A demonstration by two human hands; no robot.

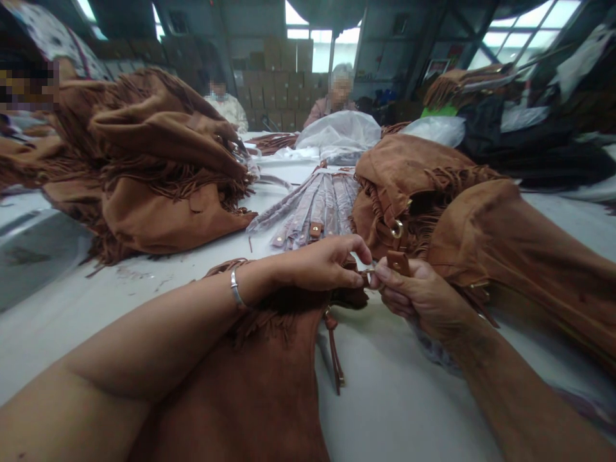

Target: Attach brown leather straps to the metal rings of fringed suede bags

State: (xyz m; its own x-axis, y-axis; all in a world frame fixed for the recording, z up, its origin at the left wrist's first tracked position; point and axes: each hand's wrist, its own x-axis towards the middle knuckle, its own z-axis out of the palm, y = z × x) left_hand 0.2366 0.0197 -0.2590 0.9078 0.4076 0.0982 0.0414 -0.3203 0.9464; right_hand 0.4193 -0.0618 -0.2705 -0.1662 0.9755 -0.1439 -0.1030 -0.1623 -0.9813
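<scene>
A brown suede fringed bag [250, 385] lies under my forearms on the white table [399, 398]. My left hand [322, 264], with a silver bracelet on its wrist, pinches a small metal ring at the bag's top edge. My right hand [416, 296] meets it there, fingers closed on a brown strap end [398, 262] with a metal fitting. A thin tassel cord [335, 353] hangs from the bag onto the table.
Piles of the same brown fringed bags lie at left [154, 167] and right [481, 218]. Wrapped straps [317, 205] fan out in the middle. Clear plastic bags [339, 131] and two seated people are at the far end, cardboard boxes behind.
</scene>
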